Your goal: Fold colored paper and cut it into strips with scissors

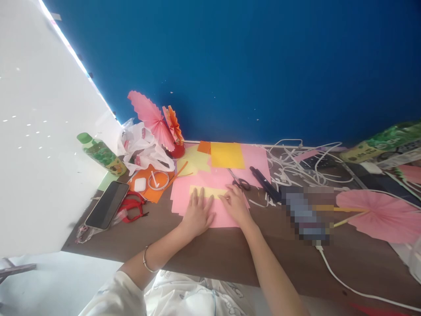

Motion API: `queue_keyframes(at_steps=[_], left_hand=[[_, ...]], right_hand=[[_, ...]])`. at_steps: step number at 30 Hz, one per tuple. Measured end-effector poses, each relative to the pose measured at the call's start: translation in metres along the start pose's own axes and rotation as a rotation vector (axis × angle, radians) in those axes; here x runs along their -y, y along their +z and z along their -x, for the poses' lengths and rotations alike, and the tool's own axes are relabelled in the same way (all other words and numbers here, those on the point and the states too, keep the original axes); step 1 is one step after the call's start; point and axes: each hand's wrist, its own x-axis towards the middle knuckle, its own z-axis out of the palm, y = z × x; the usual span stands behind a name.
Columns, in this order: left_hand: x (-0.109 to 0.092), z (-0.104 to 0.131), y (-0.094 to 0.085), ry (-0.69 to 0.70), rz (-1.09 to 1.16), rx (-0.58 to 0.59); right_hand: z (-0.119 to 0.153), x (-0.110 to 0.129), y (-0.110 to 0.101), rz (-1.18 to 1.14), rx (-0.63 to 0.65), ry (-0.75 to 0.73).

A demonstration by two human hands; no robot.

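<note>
- Yellow paper strip [215, 192] lies under both hands: the left hand [197, 214] has its fingers spread over it; the right hand [237, 206] bends its fingers at the three o'clock end, and whether they pinch it I cannot tell.
- To press it well, the left fingers should probably pin it while the right ones smooth along the edge, keeping it straight.
- Pink sheets [179, 199] beneath could slide, so press straight down.
- Scissors [242, 184] sit at two o'clock, just beside the right fingertips; best not nudged.
- Farther out: deep-yellow sheet [226, 156], one o'clock; phone [108, 205], nine; paper fan [388, 217], three.
</note>
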Motion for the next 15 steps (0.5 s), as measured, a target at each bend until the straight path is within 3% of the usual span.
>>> queue_keyframes(at_steps=[11,15], left_hand=[[-0.004,0.000,-0.004,-0.023,-0.020,-0.002],[-0.004,0.002,-0.005,-0.088,-0.016,-0.010]], right_hand=[[0.005,0.014,0.005,0.133,-0.106,-0.032],[0.007,0.009,0.002,0.143,-0.113,-0.027]])
